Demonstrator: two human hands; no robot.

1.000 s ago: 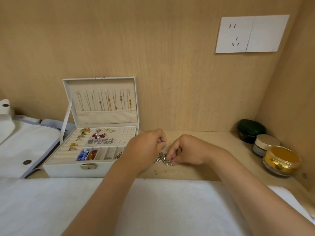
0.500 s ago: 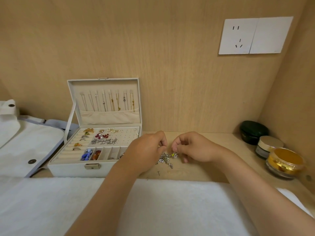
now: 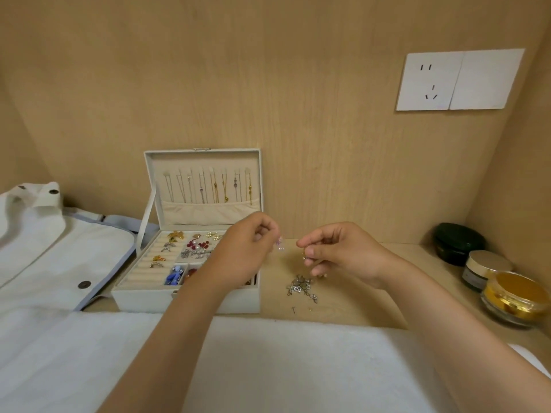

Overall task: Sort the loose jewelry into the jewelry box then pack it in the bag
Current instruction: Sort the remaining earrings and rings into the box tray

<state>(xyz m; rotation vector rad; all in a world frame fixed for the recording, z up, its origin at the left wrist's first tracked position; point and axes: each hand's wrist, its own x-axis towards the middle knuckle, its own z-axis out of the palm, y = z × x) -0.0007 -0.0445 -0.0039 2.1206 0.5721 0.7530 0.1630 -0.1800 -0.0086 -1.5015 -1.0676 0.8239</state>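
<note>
Pinching a small pink piece (image 3: 279,244) in the left hand (image 3: 244,251), in front of the right edge of the open jewelry box (image 3: 190,297). Pinching a tiny gold piece (image 3: 303,255) in the right hand (image 3: 343,252), near the left hand yet apart from it. Hovering with the right above a silvery tangle of loose jewelry (image 3: 301,288) on the wooden shelf (image 3: 372,299), just right of the box. Showing a white bag (image 3: 44,257) at the left, just beside the box, and three jars (image 3: 483,268) at far right

The left arm (image 3: 167,338) and right arm (image 3: 447,323) are bare as far as they show. The left grip (image 3: 247,254) and right grip (image 3: 343,253) are bare hands. The right one's nails look short and plain.
</note>
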